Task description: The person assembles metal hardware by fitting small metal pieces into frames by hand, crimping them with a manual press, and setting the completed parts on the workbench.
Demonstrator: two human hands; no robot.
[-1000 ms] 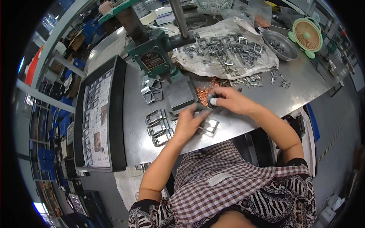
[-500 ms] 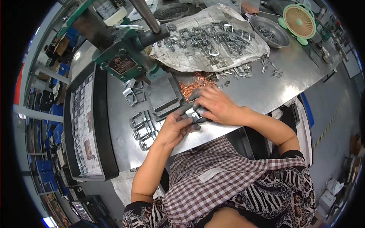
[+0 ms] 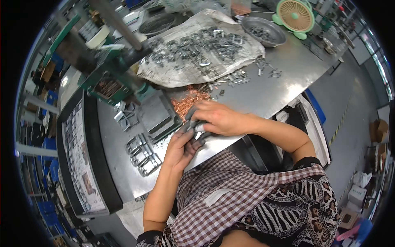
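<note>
My left hand [image 3: 180, 147] and my right hand [image 3: 216, 118] meet above the table's near edge. Both are closed round a small shiny metal buckle [image 3: 198, 134], mostly hidden by the dark-stained fingers. Just beyond my fingers lies a heap of copper-coloured pins [image 3: 191, 102]. To the left of the heap sits a flat steel block [image 3: 155, 113] at the foot of a green press [image 3: 109, 87]. A short row of metal buckles [image 3: 142, 154] lies left of my left hand, and a few more loose buckles [image 3: 126, 116] rest beside the block.
Many metal buckles lie on a spread paper sheet [image 3: 168, 76] at the back. Small metal pieces [image 3: 236, 77] are scattered along its edge. Behind stand a metal bowl of parts [image 3: 263, 31] and a green fan [image 3: 295, 16]. A black-rimmed tray [image 3: 111, 185] with buckles stands left.
The whole view has shifted, so the table and press appear further left. Both hands stay together on the buckle; the fingers now cover more of it.
</note>
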